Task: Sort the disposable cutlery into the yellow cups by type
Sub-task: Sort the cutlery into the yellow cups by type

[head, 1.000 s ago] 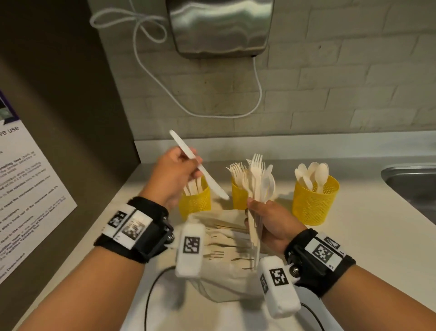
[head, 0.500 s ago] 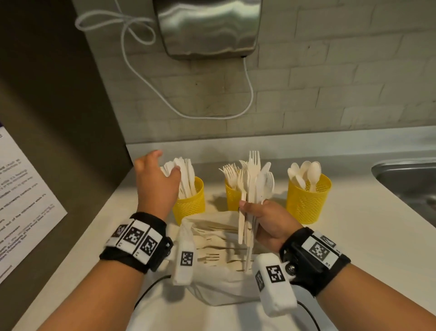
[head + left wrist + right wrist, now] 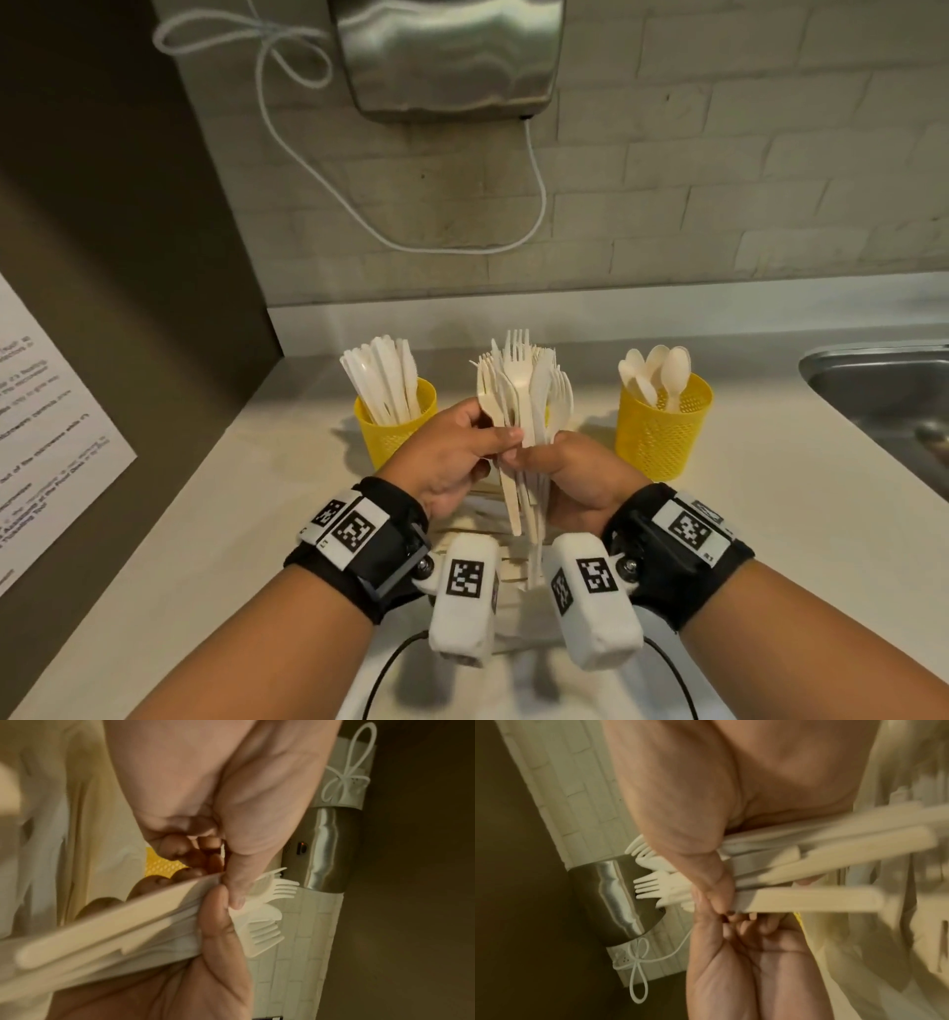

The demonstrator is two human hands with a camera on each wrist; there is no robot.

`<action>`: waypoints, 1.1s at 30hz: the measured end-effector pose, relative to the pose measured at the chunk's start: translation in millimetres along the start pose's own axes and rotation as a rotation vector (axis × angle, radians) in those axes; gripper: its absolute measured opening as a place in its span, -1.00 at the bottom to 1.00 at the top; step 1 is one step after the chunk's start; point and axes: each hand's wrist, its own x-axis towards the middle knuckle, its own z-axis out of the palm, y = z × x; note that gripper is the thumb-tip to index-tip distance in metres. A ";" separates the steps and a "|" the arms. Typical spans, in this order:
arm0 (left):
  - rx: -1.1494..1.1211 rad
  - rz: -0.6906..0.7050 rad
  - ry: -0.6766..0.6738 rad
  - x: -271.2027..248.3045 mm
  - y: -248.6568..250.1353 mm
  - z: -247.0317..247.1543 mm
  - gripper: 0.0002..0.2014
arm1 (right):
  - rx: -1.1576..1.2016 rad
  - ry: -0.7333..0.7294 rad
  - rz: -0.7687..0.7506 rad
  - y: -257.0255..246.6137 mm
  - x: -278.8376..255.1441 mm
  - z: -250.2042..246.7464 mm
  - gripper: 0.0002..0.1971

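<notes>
My right hand grips an upright bundle of white cutlery, mostly forks with a spoon or two, over the counter. My left hand pinches one piece at the bundle's left side between thumb and fingers; the left wrist view shows the pinch on the bundle. In the right wrist view the handles fan out from my right hand. The left yellow cup holds knives. The right yellow cup holds spoons. The middle cup of forks is mostly hidden behind the bundle.
A pale bag with more cutlery lies below my hands. A steel hand dryer and its white cord hang on the brick wall. A steel sink is at the right, a dark side wall with a poster at the left.
My left hand dropped the knife into the left cup, drew back and now pinches a piece in the bundle. My right hand kept hold of the bundle.
</notes>
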 end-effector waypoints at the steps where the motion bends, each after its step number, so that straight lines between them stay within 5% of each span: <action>1: -0.024 0.006 0.001 0.2 0.4 -0.1 -0.72 | 0.018 -0.013 0.016 -0.6 -0.8 -1.8 -0.69; 12: 0.076 0.156 0.129 13.8 23.2 -1.2 -0.86 | 0.053 0.239 -0.041 -2.1 0.5 -15.8 -0.89; 22: 0.283 0.241 0.102 16.1 26.9 7.5 -0.73 | -0.151 0.250 -0.107 -7.5 -8.1 -4.4 -0.84; 27: 0.321 0.270 0.131 7.7 33.2 0.8 -0.85 | -0.123 0.267 -0.123 -7.0 -3.4 0.7 -0.88; 33: 0.197 0.448 0.444 4.4 66.7 -51.7 -0.82 | -0.028 0.306 -0.153 -3.8 -0.9 -2.4 -0.87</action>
